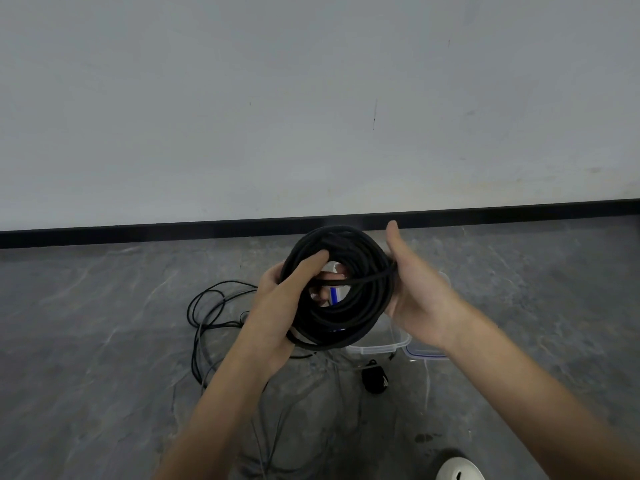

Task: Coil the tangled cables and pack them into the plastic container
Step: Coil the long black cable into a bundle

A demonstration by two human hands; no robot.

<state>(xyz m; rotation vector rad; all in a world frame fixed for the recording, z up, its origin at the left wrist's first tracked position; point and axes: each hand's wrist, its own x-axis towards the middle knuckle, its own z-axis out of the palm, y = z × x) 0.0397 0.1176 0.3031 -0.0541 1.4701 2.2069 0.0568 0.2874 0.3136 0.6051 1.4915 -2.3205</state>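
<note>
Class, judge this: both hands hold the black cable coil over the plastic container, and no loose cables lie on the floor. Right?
Wrong about the floor: the head view shows loose cables lying left of the plastic container. The rest holds.

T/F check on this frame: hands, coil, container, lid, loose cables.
1. The left hand and right hand both hold the black coil. True.
2. The coil lies inside the plastic container. False: it is held up above the container.
3. Loose cables lie on the floor left of the container. True.
4. The lid is on the container. False: the container is open and the lid lies beside it.
</note>
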